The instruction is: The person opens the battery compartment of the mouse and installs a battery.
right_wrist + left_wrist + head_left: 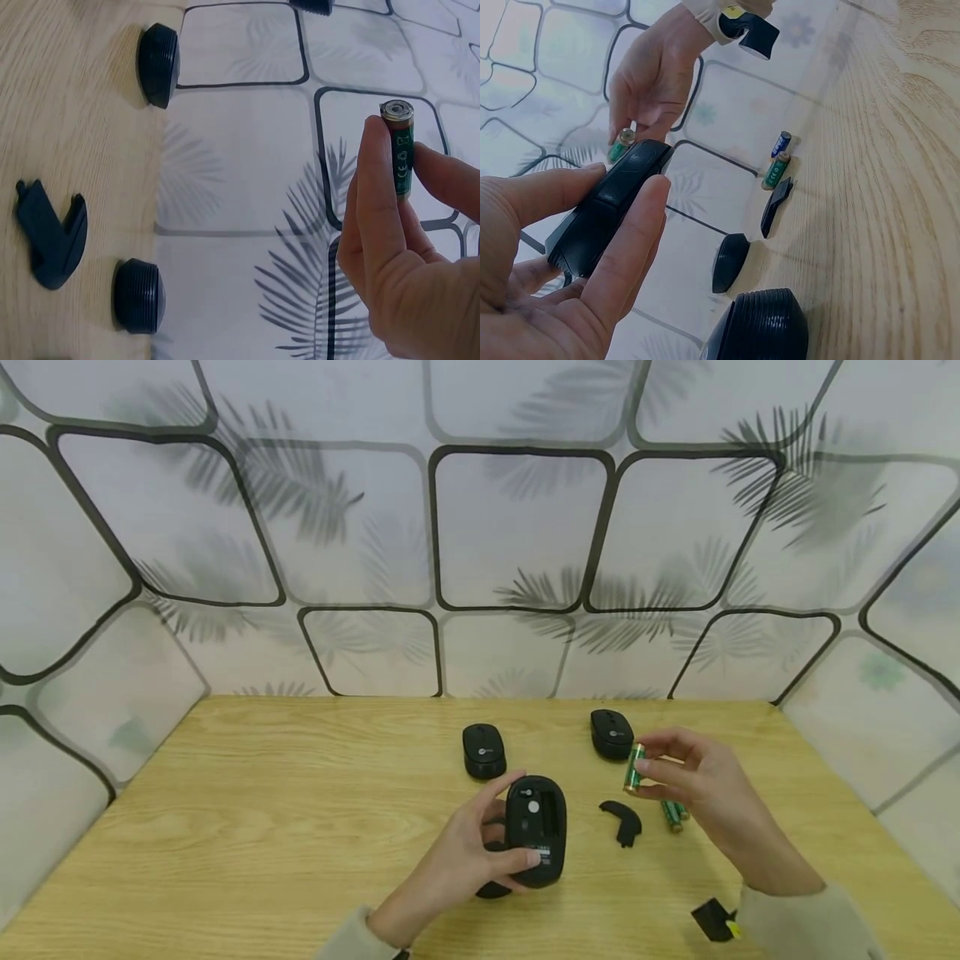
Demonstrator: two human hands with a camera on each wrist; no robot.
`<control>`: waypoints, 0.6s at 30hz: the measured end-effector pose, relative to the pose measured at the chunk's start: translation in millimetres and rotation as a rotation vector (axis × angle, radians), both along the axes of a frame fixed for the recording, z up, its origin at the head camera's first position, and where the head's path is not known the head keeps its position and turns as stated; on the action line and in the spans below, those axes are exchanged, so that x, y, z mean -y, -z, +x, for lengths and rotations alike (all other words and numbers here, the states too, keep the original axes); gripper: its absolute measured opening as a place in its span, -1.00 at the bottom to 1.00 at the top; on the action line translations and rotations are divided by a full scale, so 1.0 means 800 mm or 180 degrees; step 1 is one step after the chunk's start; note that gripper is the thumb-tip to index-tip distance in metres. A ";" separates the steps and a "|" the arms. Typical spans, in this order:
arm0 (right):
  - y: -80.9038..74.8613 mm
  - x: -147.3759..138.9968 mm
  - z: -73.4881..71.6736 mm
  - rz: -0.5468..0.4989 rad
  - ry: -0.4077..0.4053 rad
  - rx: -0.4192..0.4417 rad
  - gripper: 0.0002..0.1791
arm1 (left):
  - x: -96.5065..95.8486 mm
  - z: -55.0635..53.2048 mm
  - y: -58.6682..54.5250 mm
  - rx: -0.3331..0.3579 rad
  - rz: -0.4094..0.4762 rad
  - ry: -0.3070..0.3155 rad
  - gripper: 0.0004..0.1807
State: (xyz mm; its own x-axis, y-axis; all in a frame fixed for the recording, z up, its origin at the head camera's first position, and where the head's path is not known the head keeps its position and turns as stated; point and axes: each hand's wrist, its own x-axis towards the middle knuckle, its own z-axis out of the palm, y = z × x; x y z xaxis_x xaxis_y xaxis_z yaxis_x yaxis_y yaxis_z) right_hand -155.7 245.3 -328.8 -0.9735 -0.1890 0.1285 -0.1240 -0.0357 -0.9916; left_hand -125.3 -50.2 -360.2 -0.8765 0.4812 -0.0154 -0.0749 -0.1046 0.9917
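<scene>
My left hand (pixel 468 852) grips a black computer mouse (pixel 551 827), its underside turned up toward the head view and its battery slot uncovered. The thumb lies across the label on that underside. To the right, my right hand (pixel 693 777) pinches a green battery (pixel 401 146) upright between thumb and fingertips, raised off the table. In the left wrist view the battery appears just beyond the end of the held mouse. On the table between the hands lies a black curved battery cover (pixel 626 827). Two more batteries (pixel 672 817) lie beneath the right hand, partly hidden by it.
Two black mice stand farther back, one mouse (pixel 483 752) at the middle and another mouse (pixel 611 734) to the right. A further black object (pixel 492 891) shows partly behind my left hand. The wooden table (pixel 300 810) ends at a patterned backdrop (pixel 517 527).
</scene>
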 end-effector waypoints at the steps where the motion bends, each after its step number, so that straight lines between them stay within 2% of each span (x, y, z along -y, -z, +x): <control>1: -0.001 0.002 0.001 0.0018 0.0008 0.0013 -0.71 | 0.000 0.000 0.000 0.0002 0.0007 -0.0001 -0.06; 14: -0.011 0.026 0.005 0.0272 -0.0008 -0.0032 -0.80 | 0.001 -0.001 -0.001 0.0003 -0.0007 -0.0006 -0.05; 18: -0.014 0.032 0.007 0.0239 -0.0051 -0.0045 -0.80 | 0.000 -0.002 -0.001 -0.0016 0.0006 0.0020 -0.04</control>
